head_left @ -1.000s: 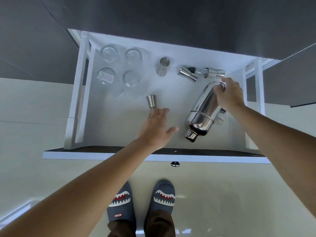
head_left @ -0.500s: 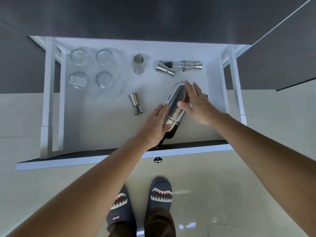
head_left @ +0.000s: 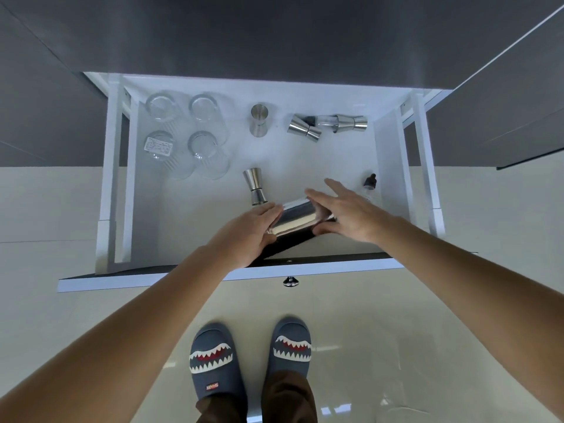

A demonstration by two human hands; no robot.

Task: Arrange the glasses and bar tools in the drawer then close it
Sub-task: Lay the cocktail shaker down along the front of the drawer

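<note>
Hands: my left hand (head_left: 253, 230) and right hand (head_left: 348, 213) press flat-fingered against the two ends of the cocktail shaker (head_left: 297, 219), cradling it, neither clenched round it.
Why held so: I judge a smooth round shaker on its side would roll, so I steady both ends while lining it up along the front.
Shaker: lying across the front of the drawer (head_left: 387, 148), near its front panel.
Glasses: four glasses (head_left: 189, 132) stand in a square block at the back left.
Jiggers: one jigger (head_left: 255, 186) stands just behind my left hand; another (head_left: 259, 120) at the back; two more lie (head_left: 305, 129) at the back right.
Small bottle: a dark-capped dropper bottle (head_left: 369, 183) by the right wall.
Drawer: open, knob (head_left: 290, 281) toward me; closing not yet done.
</note>
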